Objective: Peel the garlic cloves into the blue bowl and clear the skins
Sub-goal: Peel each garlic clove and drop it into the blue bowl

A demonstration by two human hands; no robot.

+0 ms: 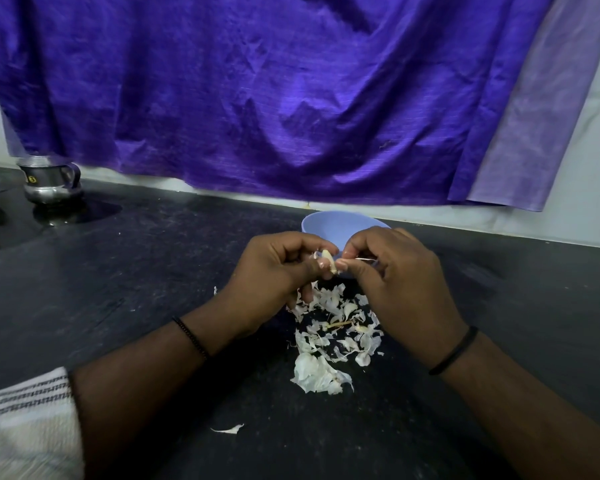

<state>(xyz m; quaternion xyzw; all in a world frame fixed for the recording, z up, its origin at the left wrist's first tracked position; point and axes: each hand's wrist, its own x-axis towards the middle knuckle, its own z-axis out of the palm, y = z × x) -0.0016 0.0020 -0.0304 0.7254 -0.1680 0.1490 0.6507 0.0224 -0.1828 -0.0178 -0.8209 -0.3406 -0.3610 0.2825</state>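
Head view: left hand [274, 271] pinches small pale garlic clove [329, 260] just near of round light-blue plastic bowl [340, 225]. Right hand [399, 271] fingers curled, nipping thin skin strip at clove. Loose white papery skins [333, 337] heaped on black stone counter [153, 271] below hands. Steel jug [50, 180] far left.

A dark, speckled stone counter [153, 271] spans the view, its surface dusty and smudged in places. At the far left of it stands a polished steel jug [50, 180] with a handle on its right side and a small round yellow sticker on its body; its reflection shows on the counter below it. Beside the jug, at the left edge, a round dark shape is partly cut off and cannot be identified. A creased purple cloth [257, 98] hangs over the pale wall [586, 188] behind the counter, with a lighter lilac band [534, 133] along its right edge.
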